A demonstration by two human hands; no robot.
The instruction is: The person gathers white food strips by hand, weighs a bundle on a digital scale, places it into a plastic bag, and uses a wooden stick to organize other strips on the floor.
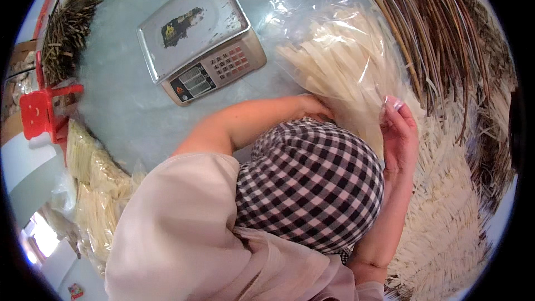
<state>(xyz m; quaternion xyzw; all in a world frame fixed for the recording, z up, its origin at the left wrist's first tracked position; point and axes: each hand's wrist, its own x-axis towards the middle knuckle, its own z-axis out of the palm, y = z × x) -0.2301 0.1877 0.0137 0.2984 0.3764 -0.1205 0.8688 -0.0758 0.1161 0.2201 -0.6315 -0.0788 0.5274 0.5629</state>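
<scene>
A clear plastic bag (384,58) filled with pale, flat dried strips (340,50) lies on the table at the upper right. At its lower right edge my right hand (400,128) is closed, pinching the plastic between thumb and fingers. My left hand (316,107) reaches across to the bag's lower left side, with its fingers bent. A black-and-white checked cap (312,184) covers part of that hand, so its grip is hidden. The cap also hides the near end of the bag.
A digital scale (202,39) with a worn metal pan stands left of the bag on the pale table (120,78). Long brown stems (429,28) are piled at the right, above pale strips (446,206). Bagged bundles (95,189) and a red chair (42,111) are at the left.
</scene>
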